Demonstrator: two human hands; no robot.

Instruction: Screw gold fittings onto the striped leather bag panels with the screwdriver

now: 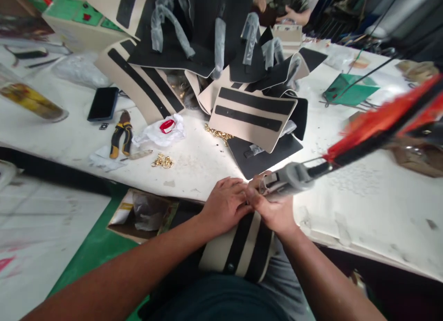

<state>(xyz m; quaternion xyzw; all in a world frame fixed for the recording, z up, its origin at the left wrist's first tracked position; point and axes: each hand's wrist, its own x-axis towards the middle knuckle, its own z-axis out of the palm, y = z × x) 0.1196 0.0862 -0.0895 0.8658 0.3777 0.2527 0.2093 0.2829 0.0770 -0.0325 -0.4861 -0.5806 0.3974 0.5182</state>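
A beige bag panel with black stripes (228, 249) lies across the person's lap at the table's front edge. My left hand (226, 203) rests on the panel's far part, fingers stretched out and lying flat, with its thumb close to the other hand. My right hand (273, 210) is closed around a grey handheld power tool (294, 178), whose exact kind I cannot make out. A black hose or cord (367, 150) with red-orange fluffy wrapping runs from the tool to the upper right. The tool's working tip is hidden by my hands.
Several striped panels (254, 108) with plastic-wrapped handles are piled ahead. Pliers (122, 135), a phone (103, 104), gold chain pieces (162, 161) and crumpled paper (157, 131) lie at left. A green box (351, 87) stands right. Another person's hand (294, 15) shows at the back.
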